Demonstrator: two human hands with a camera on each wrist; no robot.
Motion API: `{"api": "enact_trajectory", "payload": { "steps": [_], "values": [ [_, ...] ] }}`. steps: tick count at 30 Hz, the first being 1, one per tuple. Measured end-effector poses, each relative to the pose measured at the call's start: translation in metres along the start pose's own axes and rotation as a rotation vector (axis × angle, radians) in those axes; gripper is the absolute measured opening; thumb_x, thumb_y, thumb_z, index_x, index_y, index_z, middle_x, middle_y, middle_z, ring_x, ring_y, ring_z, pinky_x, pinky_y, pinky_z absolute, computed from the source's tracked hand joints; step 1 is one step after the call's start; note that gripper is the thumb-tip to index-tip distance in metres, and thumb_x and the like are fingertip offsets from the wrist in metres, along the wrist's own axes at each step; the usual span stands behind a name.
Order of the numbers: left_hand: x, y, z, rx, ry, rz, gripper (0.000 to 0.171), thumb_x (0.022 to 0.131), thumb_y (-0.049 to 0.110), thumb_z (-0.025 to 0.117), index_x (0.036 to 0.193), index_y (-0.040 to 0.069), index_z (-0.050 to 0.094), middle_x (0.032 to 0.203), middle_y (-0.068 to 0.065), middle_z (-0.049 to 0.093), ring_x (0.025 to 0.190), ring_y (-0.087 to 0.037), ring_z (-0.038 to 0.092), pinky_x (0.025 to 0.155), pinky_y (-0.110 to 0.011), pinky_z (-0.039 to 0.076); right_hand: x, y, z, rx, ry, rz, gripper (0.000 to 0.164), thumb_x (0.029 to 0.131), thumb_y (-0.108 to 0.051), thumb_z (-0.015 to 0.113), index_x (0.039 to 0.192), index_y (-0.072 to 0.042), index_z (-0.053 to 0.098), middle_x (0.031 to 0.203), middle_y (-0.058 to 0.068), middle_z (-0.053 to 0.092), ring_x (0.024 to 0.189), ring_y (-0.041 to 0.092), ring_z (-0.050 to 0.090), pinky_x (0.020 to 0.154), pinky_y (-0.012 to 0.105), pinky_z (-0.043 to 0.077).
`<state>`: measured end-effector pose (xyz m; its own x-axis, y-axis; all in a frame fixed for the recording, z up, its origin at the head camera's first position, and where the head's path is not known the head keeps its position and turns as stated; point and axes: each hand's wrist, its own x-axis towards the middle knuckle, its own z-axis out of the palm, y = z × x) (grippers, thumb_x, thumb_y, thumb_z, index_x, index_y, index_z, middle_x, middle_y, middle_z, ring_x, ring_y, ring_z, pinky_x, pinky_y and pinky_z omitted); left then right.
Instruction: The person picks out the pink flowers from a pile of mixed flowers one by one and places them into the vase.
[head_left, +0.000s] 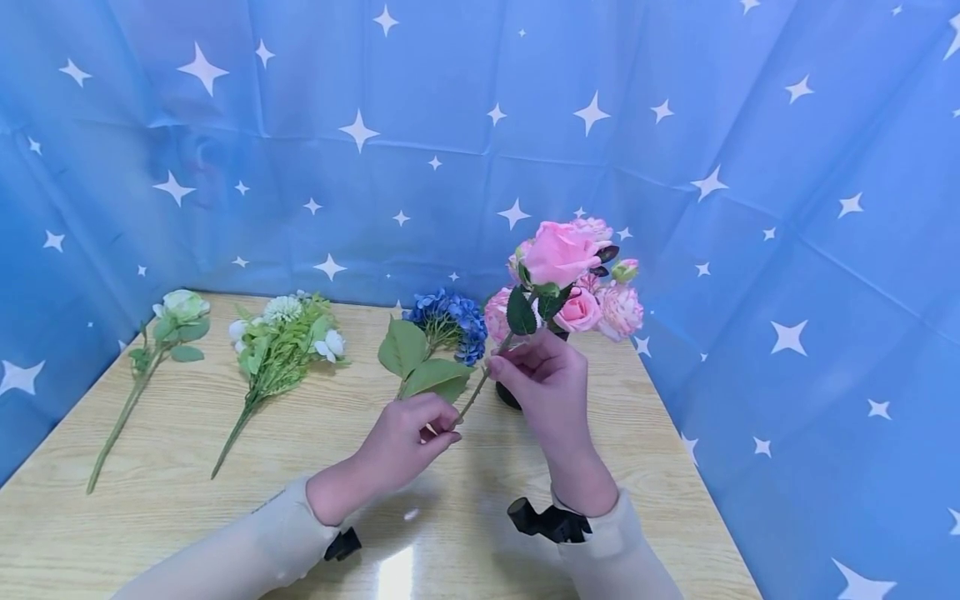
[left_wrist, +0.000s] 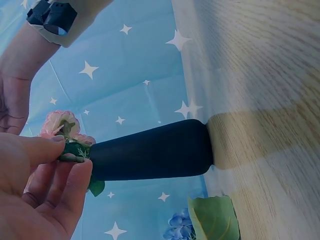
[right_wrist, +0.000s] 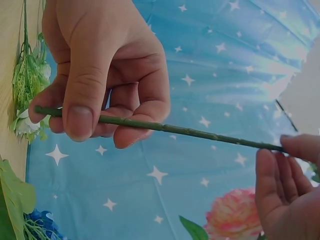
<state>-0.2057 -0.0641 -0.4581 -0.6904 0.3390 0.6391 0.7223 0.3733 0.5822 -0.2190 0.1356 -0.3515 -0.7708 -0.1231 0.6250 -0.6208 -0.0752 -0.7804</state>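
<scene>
A pink rose [head_left: 561, 254] on a thin green stem [right_wrist: 185, 131] is held slanted over the table by both hands. My left hand [head_left: 408, 437] pinches the stem near its cut end, thumb against fingers, as the right wrist view shows. Higher up, below the leaves, my right hand [head_left: 551, 383] pinches the same stem between thumb and fingertips. Behind the hands stands a black vase [left_wrist: 155, 152] holding pink flowers [head_left: 618, 310]. In the head view, the right hand and the rose hide much of the vase and some of its flowers.
Left of the vase lies a blue hydrangea [head_left: 450, 321] with broad green leaves. Further left on the wooden table [head_left: 315, 433] are a bunch of white flowers with greenery [head_left: 285, 342] and a pale green-white rose [head_left: 182, 308]. A blue starred curtain [head_left: 435, 108] hangs behind the table.
</scene>
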Motion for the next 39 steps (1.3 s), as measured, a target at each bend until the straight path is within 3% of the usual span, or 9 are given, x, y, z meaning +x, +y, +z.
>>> {"api": "enact_trajectory", "payload": {
  "steps": [7,14,21,27,34,39],
  "values": [
    [0.001,0.0,0.0,-0.013,-0.017,-0.011,0.022,0.087,-0.002,0.084,0.101,0.01,0.072,0.089,-0.001,0.072,0.078,-0.008,0.07,0.068,-0.015,0.06,-0.001,-0.002,0.0,-0.02,0.01,0.009,0.01,0.089,0.017,0.072,0.089,0.014,0.063,0.083,-0.01,0.077,0.072,0.007,0.074,0.07,0.025,0.064],
    [0.002,-0.001,0.002,-0.065,-0.15,-0.168,0.034,0.089,0.006,0.086,0.118,0.006,0.069,0.096,-0.004,0.072,0.085,-0.009,0.071,0.074,-0.019,0.062,0.001,-0.004,-0.013,-0.08,0.046,-0.081,0.009,0.088,0.019,0.072,0.087,0.014,0.065,0.082,-0.011,0.076,0.07,0.007,0.075,0.067,0.023,0.064],
    [0.0,-0.006,0.004,-0.034,-0.207,-0.209,0.032,0.087,0.007,0.087,0.114,0.009,0.07,0.099,0.0,0.07,0.089,-0.022,0.074,0.076,-0.022,0.063,0.008,-0.009,-0.031,-0.042,0.13,-0.094,0.009,0.088,0.019,0.072,0.088,0.019,0.063,0.083,-0.007,0.077,0.071,0.009,0.077,0.069,0.025,0.065],
    [0.001,-0.015,0.007,-0.006,-0.243,-0.217,0.03,0.087,0.007,0.087,0.112,0.009,0.069,0.103,-0.001,0.069,0.092,-0.022,0.074,0.078,-0.025,0.064,0.012,-0.011,-0.047,-0.018,0.206,-0.088,0.009,0.088,0.017,0.073,0.086,0.017,0.064,0.082,-0.002,0.077,0.071,0.01,0.077,0.07,0.026,0.065],
    [0.02,-0.016,0.013,0.084,-0.241,-0.269,0.032,0.088,0.014,0.088,0.115,0.013,0.07,0.107,0.002,0.068,0.098,-0.017,0.069,0.086,-0.033,0.063,0.021,-0.012,-0.065,0.035,0.305,-0.084,0.012,0.09,0.014,0.073,0.087,0.002,0.071,0.08,0.002,0.076,0.069,0.013,0.075,0.071,0.026,0.065],
    [0.04,-0.008,0.021,0.174,-0.254,-0.263,0.042,0.089,0.027,0.087,0.124,0.013,0.068,0.111,0.002,0.068,0.104,-0.019,0.067,0.092,-0.038,0.058,0.023,-0.011,-0.074,0.037,0.379,-0.139,0.007,0.089,0.014,0.076,0.089,0.012,0.069,0.079,0.004,0.076,0.067,0.013,0.074,0.071,0.026,0.065]
  ]
}}
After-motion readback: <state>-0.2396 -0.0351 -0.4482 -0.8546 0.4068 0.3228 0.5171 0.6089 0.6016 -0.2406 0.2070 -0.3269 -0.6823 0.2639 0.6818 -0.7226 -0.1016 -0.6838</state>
